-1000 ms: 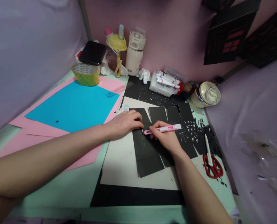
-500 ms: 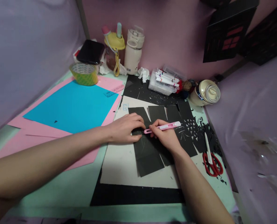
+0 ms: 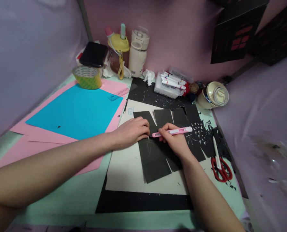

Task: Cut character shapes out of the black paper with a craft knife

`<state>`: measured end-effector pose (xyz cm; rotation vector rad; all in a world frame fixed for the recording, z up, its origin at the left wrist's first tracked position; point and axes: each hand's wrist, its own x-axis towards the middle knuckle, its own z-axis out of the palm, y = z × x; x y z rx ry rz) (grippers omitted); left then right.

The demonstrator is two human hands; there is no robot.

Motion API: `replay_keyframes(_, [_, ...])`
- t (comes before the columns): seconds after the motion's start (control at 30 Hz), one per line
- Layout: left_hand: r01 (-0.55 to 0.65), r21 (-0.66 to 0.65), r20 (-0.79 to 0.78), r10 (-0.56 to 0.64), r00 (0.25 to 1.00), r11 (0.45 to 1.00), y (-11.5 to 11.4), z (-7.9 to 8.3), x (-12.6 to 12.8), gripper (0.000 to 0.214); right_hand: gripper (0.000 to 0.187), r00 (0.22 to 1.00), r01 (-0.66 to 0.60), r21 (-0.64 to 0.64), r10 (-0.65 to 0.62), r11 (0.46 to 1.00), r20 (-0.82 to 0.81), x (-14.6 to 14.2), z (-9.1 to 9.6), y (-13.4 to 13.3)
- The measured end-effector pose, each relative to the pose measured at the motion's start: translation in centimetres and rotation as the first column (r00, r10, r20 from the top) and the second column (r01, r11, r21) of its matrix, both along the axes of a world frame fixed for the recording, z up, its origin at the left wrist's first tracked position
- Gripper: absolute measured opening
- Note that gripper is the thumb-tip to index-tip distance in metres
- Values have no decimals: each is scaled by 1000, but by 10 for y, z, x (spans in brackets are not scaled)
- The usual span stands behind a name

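Observation:
A black paper cutout [image 3: 155, 156] with several flaps lies on a white board [image 3: 126, 170] in the middle of the desk. My right hand [image 3: 173, 141] is closed round a pink craft knife [image 3: 173, 131], its tip down on the black paper beside my left fingers. My left hand [image 3: 131, 131] rests on the paper's left part, fingers curled and pressing it flat. Small cut holes and black scraps [image 3: 201, 129] show on the paper to the right.
Red scissors [image 3: 221, 167] lie at the right. A blue sheet [image 3: 75, 111] lies on pink sheets [image 3: 37, 141] at the left. Along the back stand a tape roll [image 3: 87, 77], bottles [image 3: 116, 51], a marker box [image 3: 169, 85] and a tipped cup [image 3: 213, 96]. Black paper houses [image 3: 237, 32] hang on the wall.
The knife and my right hand have shifted slightly right and up. My left hand has stayed pressed on the paper next to the blade tip.

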<state>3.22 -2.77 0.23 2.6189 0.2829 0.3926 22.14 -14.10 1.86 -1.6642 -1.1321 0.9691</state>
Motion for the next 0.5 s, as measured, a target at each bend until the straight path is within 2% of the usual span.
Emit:
replay_keyframes(0.13, [39, 46, -6, -38, 999, 998, 1, -3, 0, 14, 24, 999, -18, -16, 18, 1000, 27, 1, 0, -4])
replay_keyframes(0.5, [32, 125, -73, -23, 997, 992, -3, -3, 3, 17, 23, 995, -85, -20, 86, 996, 46, 0, 0, -4])
